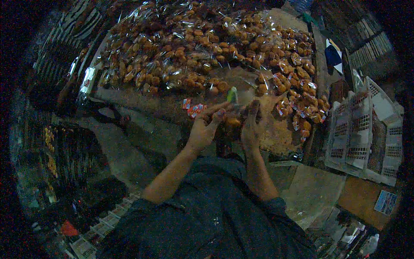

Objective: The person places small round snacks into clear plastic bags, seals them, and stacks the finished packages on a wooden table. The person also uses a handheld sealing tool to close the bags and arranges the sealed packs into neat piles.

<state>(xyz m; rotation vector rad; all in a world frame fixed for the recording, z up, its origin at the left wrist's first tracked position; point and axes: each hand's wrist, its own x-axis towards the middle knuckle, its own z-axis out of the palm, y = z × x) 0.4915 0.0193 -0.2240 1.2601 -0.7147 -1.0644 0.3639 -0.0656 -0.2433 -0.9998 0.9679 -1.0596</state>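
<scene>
At the near edge of the table, a clear plastic bag of brown round pieces (232, 123), which look like baked goods, is between my two hands. My left hand (204, 127) has its thumb and fingers at the bag's left side. On the other side, my right hand (251, 131) is against the bag with its fingers pointing away from me; its fingertips are dark and blurred. A small green and white object (232, 95) stands just beyond my left fingertips, and I cannot tell what it is. Small red and white printed labels (195, 110) lie left of my left hand.
Many clear bags of brown round pieces (181, 55) cover the far table. Bags with printed labels (300, 97) are heaped at its right. White plastic crates (351, 129) stand right, above a cardboard box (364, 202). Dark stacked trays (74, 155) are at left.
</scene>
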